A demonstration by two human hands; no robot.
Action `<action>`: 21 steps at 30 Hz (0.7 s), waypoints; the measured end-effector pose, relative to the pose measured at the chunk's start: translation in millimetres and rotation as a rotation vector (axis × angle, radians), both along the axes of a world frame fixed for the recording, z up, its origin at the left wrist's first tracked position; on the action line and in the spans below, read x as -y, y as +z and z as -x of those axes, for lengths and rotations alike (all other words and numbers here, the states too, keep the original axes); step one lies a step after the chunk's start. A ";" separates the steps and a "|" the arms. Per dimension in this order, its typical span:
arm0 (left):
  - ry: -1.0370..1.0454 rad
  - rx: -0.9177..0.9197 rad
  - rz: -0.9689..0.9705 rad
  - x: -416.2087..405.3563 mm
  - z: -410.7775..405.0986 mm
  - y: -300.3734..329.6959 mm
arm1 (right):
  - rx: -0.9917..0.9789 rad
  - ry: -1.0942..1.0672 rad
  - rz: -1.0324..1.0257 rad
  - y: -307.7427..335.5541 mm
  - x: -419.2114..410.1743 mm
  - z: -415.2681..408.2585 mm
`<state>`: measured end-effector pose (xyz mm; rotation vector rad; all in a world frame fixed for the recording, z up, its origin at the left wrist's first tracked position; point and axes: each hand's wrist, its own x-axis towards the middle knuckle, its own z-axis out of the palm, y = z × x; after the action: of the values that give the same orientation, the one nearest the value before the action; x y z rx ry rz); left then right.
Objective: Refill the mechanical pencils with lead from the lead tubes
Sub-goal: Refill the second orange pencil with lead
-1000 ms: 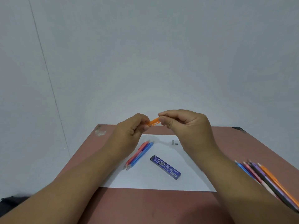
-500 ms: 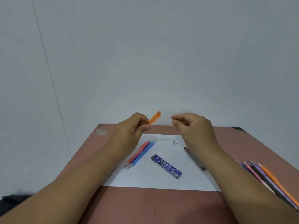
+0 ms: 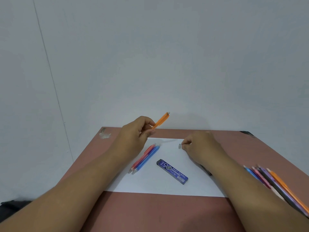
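Left hand (image 3: 133, 136) gripping one orange pencil (image 3: 161, 120), right hand (image 3: 199, 144) pinching beside one small grey cap (image 3: 179, 146), its fingertips hard to make out, one blue lead tube (image 3: 172, 171), three pencils (image 3: 145, 158) on paper (image 3: 167, 186), several more (image 3: 277, 185) cut off at right.

Left hand (image 3: 135, 133): hovering raised above the table, fingers curling round something thin and pinching it.
Right hand (image 3: 199, 144): reaching low, knuckles up, fingertips (image 3: 184, 145) bunching together, pointing down.

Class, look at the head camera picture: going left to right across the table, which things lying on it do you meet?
Red and blue pencils → lead tube → small grey cap → bundle of coloured pencils at the table's right edge.
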<state>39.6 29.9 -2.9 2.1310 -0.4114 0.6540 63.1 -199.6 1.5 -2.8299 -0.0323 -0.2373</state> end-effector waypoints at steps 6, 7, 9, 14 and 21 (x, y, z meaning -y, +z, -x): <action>-0.017 -0.005 0.006 -0.3 -1.2 -0.7 | 0.027 -0.012 0.038 1.5 -0.9 5.1; -0.016 -0.003 0.005 -0.4 -1.0 -0.9 | 0.039 -0.013 0.035 1.8 -0.1 5.0; -0.018 -0.003 0.003 -0.4 -0.2 -1.2 | 0.148 0.020 -0.078 4.3 1.1 5.1; -0.031 0.002 -0.037 -1.7 -2.9 -3.7 | 0.381 0.178 -0.806 23.9 -11.0 24.7; -0.026 0.013 -0.091 -2.3 -3.9 -3.9 | 0.512 0.341 -0.797 26.0 -22.0 36.6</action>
<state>43.6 32.2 -6.8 2.2045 -0.4835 0.6452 26.5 -177.6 27.5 -1.8793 -0.4221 -0.7049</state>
